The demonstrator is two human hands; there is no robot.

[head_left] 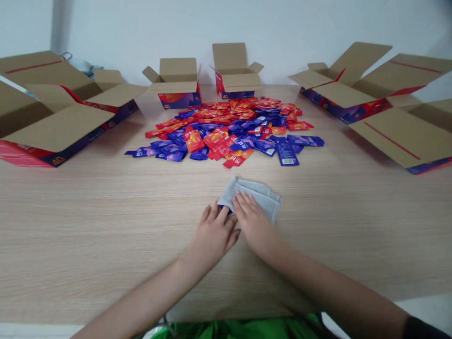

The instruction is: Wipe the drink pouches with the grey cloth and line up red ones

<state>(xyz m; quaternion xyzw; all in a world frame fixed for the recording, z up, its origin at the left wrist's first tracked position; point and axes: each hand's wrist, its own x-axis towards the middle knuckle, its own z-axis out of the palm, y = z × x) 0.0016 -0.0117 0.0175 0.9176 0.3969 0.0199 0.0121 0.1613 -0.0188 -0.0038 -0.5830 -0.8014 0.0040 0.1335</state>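
Left hand [213, 230]: at the near left corner of the cloth, palm down, fingers slightly spread; whether the fingers pinch anything cannot be told.
Right hand [256, 223]: laid flat on top of the cloth, fingers straight and side by side, not curled round it.
Cloth [270, 197]: grey, folded in layers, lying on the counter under the right hand, between the hands and the heap.
Blue item [226, 208]: a small part shows at the cloth's near left corner, by the left fingers; the rest is hidden.
Counter [106, 230]: pale wood grain, bare around the hands.
Heap: red packets [193, 140] and blue packets [287, 153] mixed, spread flat and overlapping, beyond the cloth and apart from it.
Back boxes: two cardboard boxes [178, 96], flaps open, just behind the heap, "40" on the fronts.
Side boxes: more open boxes, left [63, 125] and right [406, 134] of the heap, red and blue outside.
Wall [158, 28]: pale, behind the boxes.
Near edge: green clothing [240, 328] and a dark sleeve [425, 328] on the right arm.
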